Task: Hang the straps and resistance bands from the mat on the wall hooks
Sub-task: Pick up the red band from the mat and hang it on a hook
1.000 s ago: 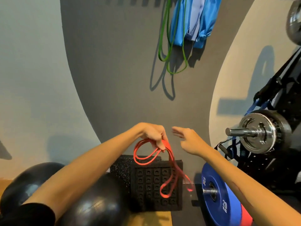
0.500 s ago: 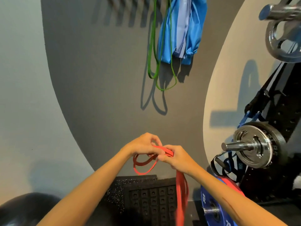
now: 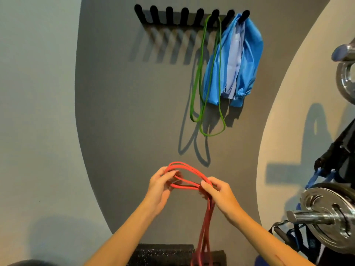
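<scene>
red resistance band (image 3: 189, 174) gripped in both hands below the wall hooks (image 3: 184, 15).
pinched by left hand (image 3: 160, 186) and right hand (image 3: 218, 191), loops spread between, tails hanging down; green band (image 3: 201, 73) and blue fabric (image 3: 240, 60) hung on right-end hooks; weight plate (image 3: 330, 217) at right.

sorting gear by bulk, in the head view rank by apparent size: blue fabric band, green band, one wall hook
1. blue fabric band, biggest area
2. green band, longer but thin, so unsure against blue
3. one wall hook, smallest

Eight wall hooks (image 3: 192, 16), one green band (image 3: 203, 77), one red band (image 3: 189, 174), two hands.
</scene>
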Action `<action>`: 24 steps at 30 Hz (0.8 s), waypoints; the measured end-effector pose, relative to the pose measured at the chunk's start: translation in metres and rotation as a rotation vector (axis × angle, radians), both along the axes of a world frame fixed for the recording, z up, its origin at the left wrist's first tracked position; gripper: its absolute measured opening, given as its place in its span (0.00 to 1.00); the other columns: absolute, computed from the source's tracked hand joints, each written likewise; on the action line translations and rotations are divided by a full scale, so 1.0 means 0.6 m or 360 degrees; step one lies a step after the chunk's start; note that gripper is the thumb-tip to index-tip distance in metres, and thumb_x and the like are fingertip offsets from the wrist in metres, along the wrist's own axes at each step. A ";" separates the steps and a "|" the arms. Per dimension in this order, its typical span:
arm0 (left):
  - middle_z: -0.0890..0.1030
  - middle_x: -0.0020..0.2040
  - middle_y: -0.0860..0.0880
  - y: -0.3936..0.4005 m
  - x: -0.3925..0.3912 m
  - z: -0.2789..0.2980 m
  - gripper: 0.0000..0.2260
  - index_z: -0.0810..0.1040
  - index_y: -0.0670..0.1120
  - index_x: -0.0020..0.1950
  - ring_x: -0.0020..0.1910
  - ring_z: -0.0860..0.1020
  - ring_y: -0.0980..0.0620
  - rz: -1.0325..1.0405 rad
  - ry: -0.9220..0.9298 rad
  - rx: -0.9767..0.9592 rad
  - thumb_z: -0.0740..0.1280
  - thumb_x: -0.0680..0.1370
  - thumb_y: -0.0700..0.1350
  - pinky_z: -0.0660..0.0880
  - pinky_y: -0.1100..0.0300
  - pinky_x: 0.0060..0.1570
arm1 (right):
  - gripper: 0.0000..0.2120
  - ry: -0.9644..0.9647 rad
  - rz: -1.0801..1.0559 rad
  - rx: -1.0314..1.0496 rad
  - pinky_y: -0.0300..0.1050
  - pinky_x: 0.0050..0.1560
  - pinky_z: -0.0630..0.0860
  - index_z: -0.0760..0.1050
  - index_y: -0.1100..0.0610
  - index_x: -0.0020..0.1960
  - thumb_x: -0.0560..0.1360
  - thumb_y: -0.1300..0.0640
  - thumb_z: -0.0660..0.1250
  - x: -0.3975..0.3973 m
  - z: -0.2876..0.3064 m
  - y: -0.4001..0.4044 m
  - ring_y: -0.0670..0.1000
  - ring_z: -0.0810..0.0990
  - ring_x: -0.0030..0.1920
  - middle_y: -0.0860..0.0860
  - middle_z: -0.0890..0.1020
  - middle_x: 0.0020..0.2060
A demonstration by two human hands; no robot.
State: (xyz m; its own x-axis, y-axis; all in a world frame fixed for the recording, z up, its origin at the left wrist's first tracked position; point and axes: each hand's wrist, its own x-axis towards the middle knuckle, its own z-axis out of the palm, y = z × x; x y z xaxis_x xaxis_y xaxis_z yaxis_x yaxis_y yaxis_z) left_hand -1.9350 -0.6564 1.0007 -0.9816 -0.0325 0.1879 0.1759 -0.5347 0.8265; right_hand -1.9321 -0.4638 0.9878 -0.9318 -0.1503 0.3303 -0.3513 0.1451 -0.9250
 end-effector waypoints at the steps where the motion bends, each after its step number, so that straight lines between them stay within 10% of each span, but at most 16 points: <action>1: 0.80 0.36 0.44 0.002 -0.011 0.019 0.08 0.76 0.40 0.44 0.36 0.81 0.48 0.0014 0.0042 -0.0027 0.60 0.77 0.31 0.77 0.61 0.35 | 0.10 -0.0018 -0.0003 0.0017 0.46 0.44 0.74 0.79 0.60 0.41 0.77 0.55 0.68 -0.008 0.001 -0.004 0.48 0.77 0.36 0.52 0.80 0.33; 5: 0.67 0.26 0.50 0.014 -0.057 0.095 0.09 0.71 0.40 0.42 0.23 0.68 0.53 -0.0042 0.0148 -0.0424 0.57 0.78 0.31 0.74 0.60 0.29 | 0.13 -0.0040 0.0032 0.0075 0.55 0.57 0.75 0.80 0.60 0.42 0.70 0.49 0.68 -0.051 0.019 -0.022 0.58 0.82 0.48 0.58 0.84 0.42; 12: 0.67 0.30 0.49 -0.050 -0.150 0.296 0.06 0.76 0.41 0.42 0.25 0.63 0.55 -0.0068 0.0309 -0.1128 0.66 0.66 0.35 0.60 0.61 0.29 | 0.06 0.0167 0.0292 -0.0061 0.49 0.44 0.81 0.77 0.63 0.44 0.79 0.63 0.65 -0.182 0.168 -0.028 0.55 0.82 0.36 0.56 0.81 0.34; 24: 0.71 0.32 0.50 -0.088 -0.297 0.619 0.05 0.69 0.40 0.53 0.26 0.66 0.57 -0.0017 0.0601 -0.0805 0.54 0.81 0.37 0.67 0.64 0.30 | 0.09 0.0943 0.0089 -0.0249 0.45 0.28 0.71 0.74 0.57 0.42 0.80 0.55 0.62 -0.405 0.514 -0.128 0.48 0.73 0.26 0.51 0.77 0.30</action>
